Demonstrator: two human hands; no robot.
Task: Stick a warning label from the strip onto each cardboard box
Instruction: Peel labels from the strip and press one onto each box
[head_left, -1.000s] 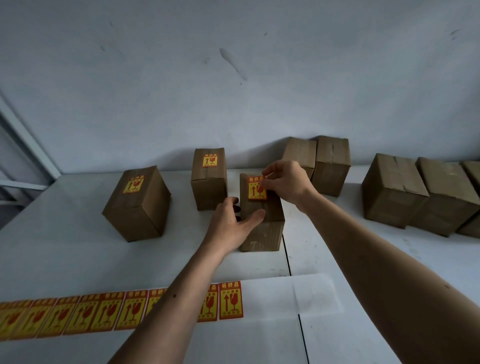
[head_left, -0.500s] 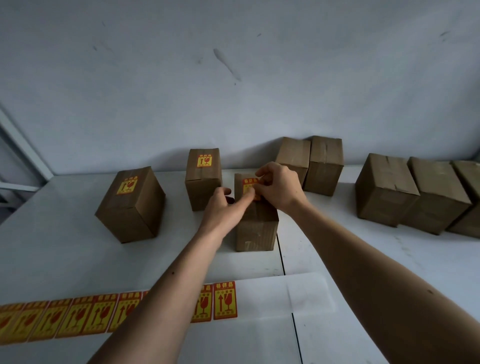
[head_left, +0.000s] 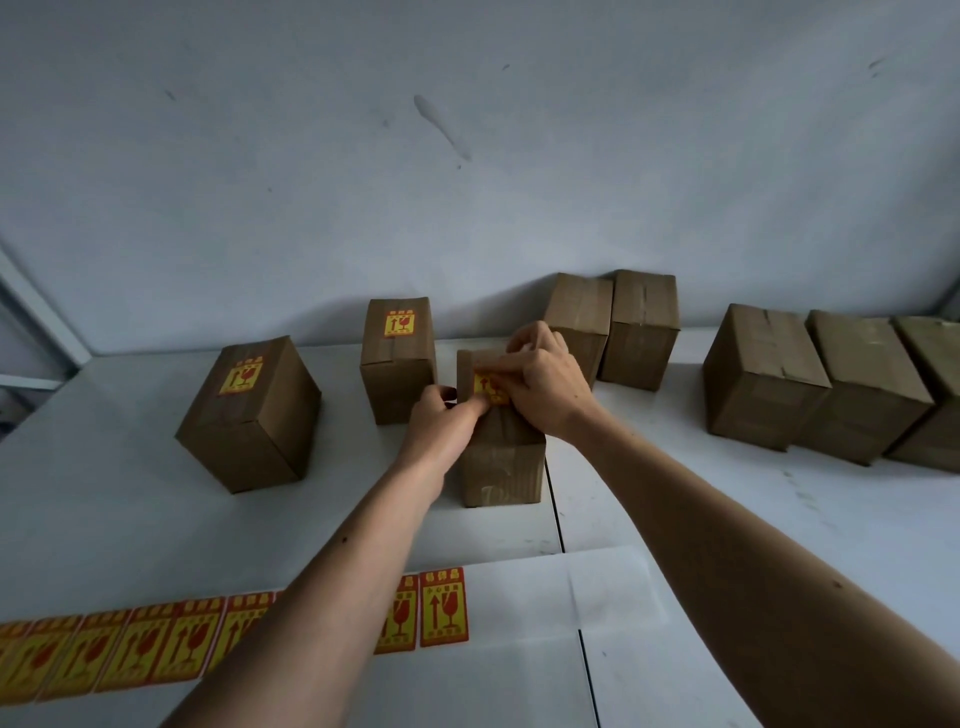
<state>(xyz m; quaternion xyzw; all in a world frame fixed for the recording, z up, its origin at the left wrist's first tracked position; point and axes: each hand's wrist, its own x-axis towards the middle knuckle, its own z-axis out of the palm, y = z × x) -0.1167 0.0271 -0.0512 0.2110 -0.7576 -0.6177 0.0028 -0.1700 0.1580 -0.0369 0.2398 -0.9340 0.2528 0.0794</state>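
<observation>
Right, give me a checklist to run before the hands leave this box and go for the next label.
1. Label lies on the top of the middle box: ok.
2. Label pressed flat at every edge: cannot tell, both hands cover most of it.
3. Left hand and right hand both on the label: ok.
4. Box upright and square on the table: ok.
5. Strip has labels left within reach: ok.
6. Unlabelled boxes remain: ok, the rear pair and three at right are bare.
</observation>
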